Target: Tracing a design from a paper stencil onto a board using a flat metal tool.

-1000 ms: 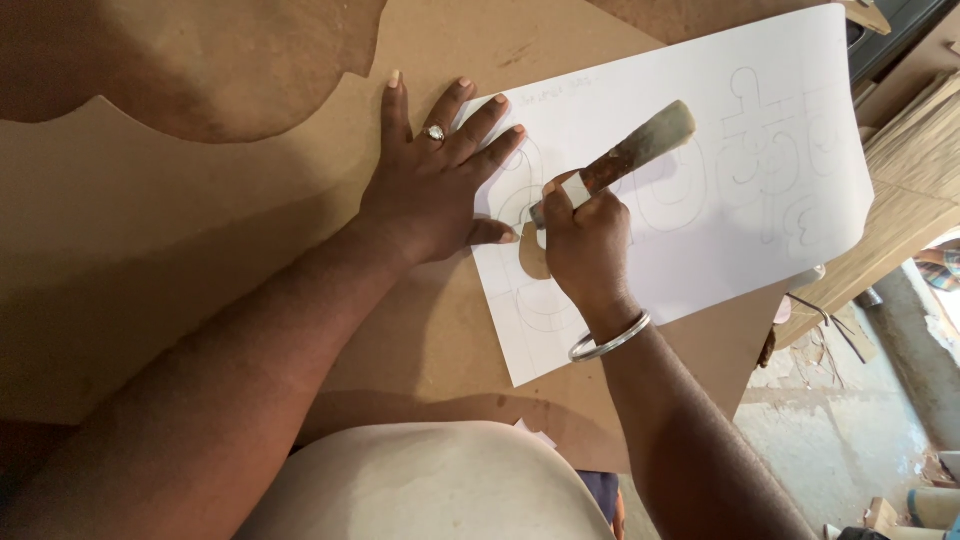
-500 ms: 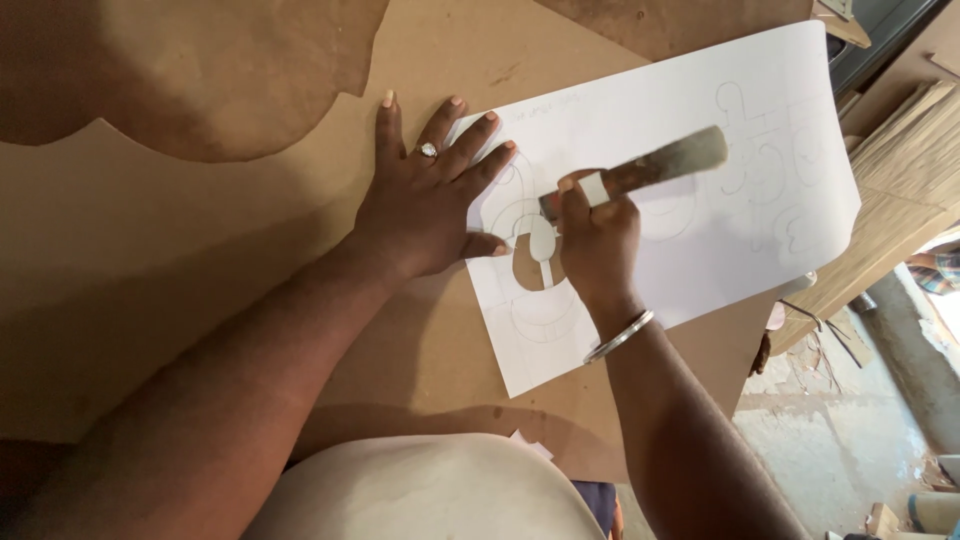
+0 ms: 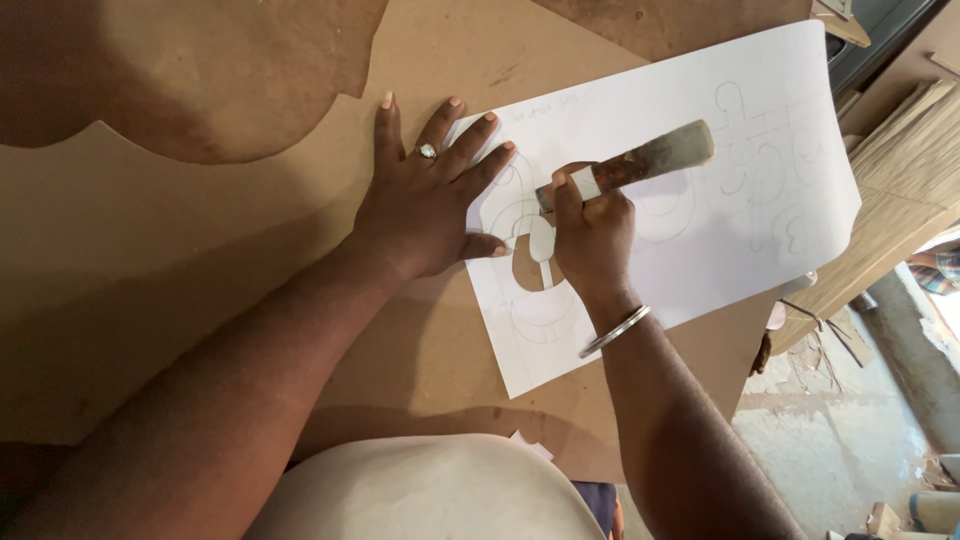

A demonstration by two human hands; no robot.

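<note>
A white paper sheet (image 3: 740,190) with pencilled curved outlines lies on a brown fibreboard panel (image 3: 200,260). My left hand (image 3: 425,195), a ring on one finger, is spread flat across the sheet's left edge and the board, pressing down. My right hand (image 3: 590,235), with a metal bangle on the wrist, is closed around a worn cutting tool with a long handle (image 3: 650,158); its blade end points down into the paper. Just under that hand, curved pieces are cut out of the sheet (image 3: 530,272) and brown board shows through.
A darker board with a scalloped edge (image 3: 180,70) lies at the upper left. To the right the panel ends; below it are a concrete floor (image 3: 840,420), bundled light strips (image 3: 910,140) and scraps. My pale garment (image 3: 430,495) fills the bottom centre.
My right hand and the tool have shifted slightly down and left on the sheet, with the handle tilting lower. My left hand has stayed pressed on the paper's edge.
</note>
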